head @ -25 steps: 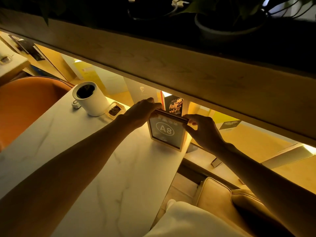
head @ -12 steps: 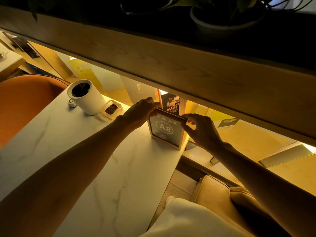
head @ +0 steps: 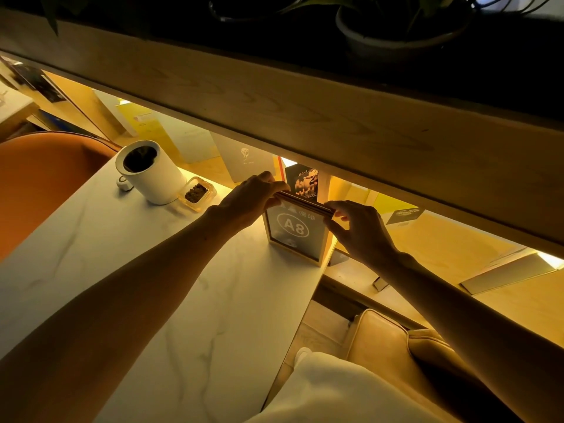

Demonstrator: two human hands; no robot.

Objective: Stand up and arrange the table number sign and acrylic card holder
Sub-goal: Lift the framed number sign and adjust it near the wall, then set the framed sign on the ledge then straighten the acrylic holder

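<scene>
The table number sign, a wood-framed panel marked "A8", stands upright near the far right corner of the white marble table. My left hand pinches its top left corner. My right hand pinches its top right corner. Just behind the sign stands a dark card with a pale picture, perhaps in the acrylic card holder; I cannot tell whether a clear holder surrounds it.
A white cylindrical container and a small clear tray of dark bits sit at the table's far edge. A wooden shelf beam overhangs. An orange chair is left, a tan cushioned seat right.
The sign stays upright between both hands, with only a slight shift in its angle. The view has drifted a little; my grip on the top edge is unchanged.
</scene>
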